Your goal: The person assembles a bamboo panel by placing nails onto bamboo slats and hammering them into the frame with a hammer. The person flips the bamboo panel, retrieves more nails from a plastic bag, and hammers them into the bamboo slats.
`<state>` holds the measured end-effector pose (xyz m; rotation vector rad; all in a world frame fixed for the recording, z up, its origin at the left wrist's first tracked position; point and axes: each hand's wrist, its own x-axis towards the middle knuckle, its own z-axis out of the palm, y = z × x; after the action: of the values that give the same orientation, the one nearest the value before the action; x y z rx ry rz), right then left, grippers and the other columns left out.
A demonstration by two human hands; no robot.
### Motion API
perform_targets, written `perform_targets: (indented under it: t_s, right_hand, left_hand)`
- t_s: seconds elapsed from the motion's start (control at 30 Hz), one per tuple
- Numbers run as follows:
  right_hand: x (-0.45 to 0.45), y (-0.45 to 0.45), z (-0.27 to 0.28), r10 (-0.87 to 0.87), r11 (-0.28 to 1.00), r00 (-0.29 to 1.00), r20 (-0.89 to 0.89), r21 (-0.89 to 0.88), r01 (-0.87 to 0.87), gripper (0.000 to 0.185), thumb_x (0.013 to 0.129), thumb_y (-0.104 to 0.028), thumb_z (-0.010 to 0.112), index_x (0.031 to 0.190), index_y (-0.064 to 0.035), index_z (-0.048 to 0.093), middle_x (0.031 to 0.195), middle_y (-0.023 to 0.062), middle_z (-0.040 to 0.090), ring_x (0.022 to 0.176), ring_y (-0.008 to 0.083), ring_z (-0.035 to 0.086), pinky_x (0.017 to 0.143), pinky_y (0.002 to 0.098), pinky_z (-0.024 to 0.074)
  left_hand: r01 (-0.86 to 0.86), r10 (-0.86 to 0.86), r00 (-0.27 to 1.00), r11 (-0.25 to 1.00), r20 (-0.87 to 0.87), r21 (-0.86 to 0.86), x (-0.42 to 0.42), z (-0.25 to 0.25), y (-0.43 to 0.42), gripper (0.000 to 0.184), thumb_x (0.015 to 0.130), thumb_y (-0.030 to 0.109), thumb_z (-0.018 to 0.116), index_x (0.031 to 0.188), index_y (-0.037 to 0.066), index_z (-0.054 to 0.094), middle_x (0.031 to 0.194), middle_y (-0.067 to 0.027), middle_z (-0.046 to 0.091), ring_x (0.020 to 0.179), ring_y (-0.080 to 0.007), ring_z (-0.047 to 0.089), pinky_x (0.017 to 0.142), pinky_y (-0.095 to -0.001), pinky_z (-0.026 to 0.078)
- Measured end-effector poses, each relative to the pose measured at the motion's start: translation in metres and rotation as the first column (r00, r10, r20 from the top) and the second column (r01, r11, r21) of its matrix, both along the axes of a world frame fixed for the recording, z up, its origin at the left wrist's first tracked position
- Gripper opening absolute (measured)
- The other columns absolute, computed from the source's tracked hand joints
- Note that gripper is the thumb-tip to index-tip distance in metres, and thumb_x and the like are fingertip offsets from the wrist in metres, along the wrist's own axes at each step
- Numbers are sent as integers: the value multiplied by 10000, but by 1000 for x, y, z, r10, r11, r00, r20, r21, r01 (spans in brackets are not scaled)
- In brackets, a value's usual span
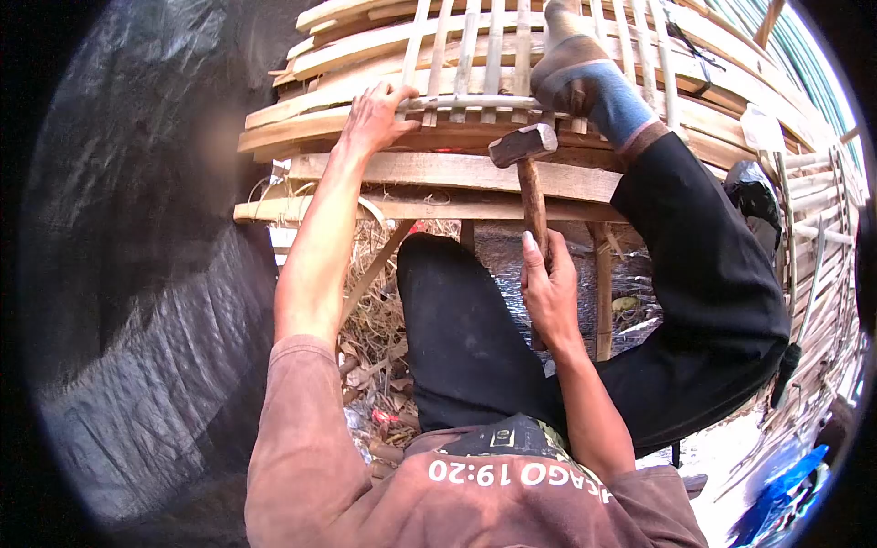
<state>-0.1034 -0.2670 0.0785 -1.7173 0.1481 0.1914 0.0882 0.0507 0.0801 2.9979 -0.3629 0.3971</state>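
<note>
- In the head view, a black rim cuts off the corners, and the row of upright pale strips (468,55) runs out of the picture at the top.
- A foot in a blue and tan sock (594,89) covers part of the strips and the right end of the thin crosswise strip (475,102); whether the foot presses on that strip is hard to tell.
- The right hand (551,290) hides the middle of the wooden handle (533,205), whose lower end shows just below the hand.
- Shade and clutter blur the ground under the bench (448,172); bits of dry straw (373,265) show there, the rest is hard to make out.
- The hammer has a blocky grey metal head (524,144) with a lighter, worn face at its right end, and a brown, rough handle. It is held in front of the bench's near edge, the head uppermost, just below the crosswise strip in the picture.
- The strips are narrow and pale, set side by side with gaps, and the crosswise strip runs over their near ends. They lie on long rough planks (365,66).
- The left hand (373,119) is at the left end of the crosswise strip, its thumb and forefinger apart on either side of that end; the other fingers are partly hidden, so whether it pinches the strip cannot be told.
- The right hand's fingers are curled around the handle, close together as far as they show, with the thumb laid along the wood toward the head.
</note>
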Motion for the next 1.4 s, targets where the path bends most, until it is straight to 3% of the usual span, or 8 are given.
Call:
perform_targets:
  t_s: [0.17, 0.43, 0.53, 0.7, 0.77, 1.23, 1.33, 1.4]
  right_hand:
    - [1, 0, 1, 38, 999, 999, -34, 9, -37, 422, 1027, -405, 534, 1198, -20, 569, 752, 89, 584, 712, 160, 550, 657, 355, 459]
    - [5, 2, -13, 42, 999, 996, -73, 22, -41, 416, 1028, -393, 535, 1193, -12, 564, 755, 76, 572, 711, 155, 538, 654, 348, 458]
    - [11, 6, -13, 46, 999, 995, -91, 34, -43, 403, 1030, -382, 536, 1181, -10, 565, 734, 57, 551, 685, 143, 522, 629, 340, 450]
    - [47, 25, 5, 70, 980, 995, -66, 189, -56, 328, 1050, -337, 511, 1109, -17, 548, 653, -12, 462, 592, 68, 452, 517, 275, 389]
    - [62, 40, 5, 60, 971, 997, -37, 236, -50, 321, 1052, -346, 508, 1081, -28, 543, 647, -28, 446, 577, 54, 442, 500, 263, 383]
    - [97, 59, 22, -95, 880, 995, 19, 469, 75, 308, 1063, -369, 469, 909, -103, 475, 603, -48, 418, 464, 35, 384, 384, 212, 308]
    - [92, 72, -18, -8, 1000, 1000, 18, 16, 8, 368, 1048, -394, 498, 1055, -29, 541, 672, 90, 549, 617, 191, 533, 595, 352, 462]
    - [89, 73, -23, 1, 999, 997, 82, -33, 2, 369, 1041, -384, 515, 1104, -22, 551, 717, 122, 581, 669, 211, 536, 654, 382, 469]
  left_hand:
    - [63, -61, 996, 998, -70, 20, 4, 12, -2, 487, 733, 192, 772, 1190, 144, 612, 1087, -141, 613, 1079, -356, 580, 950, -472, 464]
    - [59, -62, 997, 995, 40, 75, -3, 11, 0, 540, 782, 354, 784, 1231, 126, 589, 1100, -157, 624, 1067, -340, 596, 938, -455, 466]
    - [-6, 38, 996, 935, 83, -355, 10, 9, 18, 499, 938, 550, 575, 1228, 146, 618, 1116, -165, 658, 1056, -331, 607, 999, -472, 435]
    - [-230, 327, 939, 827, 106, -513, 60, -17, 28, 437, 1021, 481, 438, 1176, 134, 653, 1137, -163, 654, 1151, -327, 581, 1013, -504, 411]
    - [-347, 406, 900, 887, 156, -305, 60, -29, 18, 385, 1020, 426, 446, 1162, 135, 654, 1138, -143, 646, 1137, -333, 579, 981, -491, 420]
    - [-366, 440, 893, 833, 95, -416, 57, -40, 20, 340, 978, 341, 461, 1239, 204, 631, 1267, -105, 586, 1222, -315, 528, 1058, -509, 354]
    - [-366, 453, 879, 842, 152, -396, 58, -42, 19, 306, 984, 358, 473, 1208, 241, 645, 1243, -95, 603, 1200, -325, 539, 1032, -499, 383]
    - [-355, 441, 881, 855, 170, -377, 58, -43, 22, 274, 981, 371, 488, 1177, 279, 656, 1233, -80, 613, 1182, -327, 551, 1011, -497, 410]
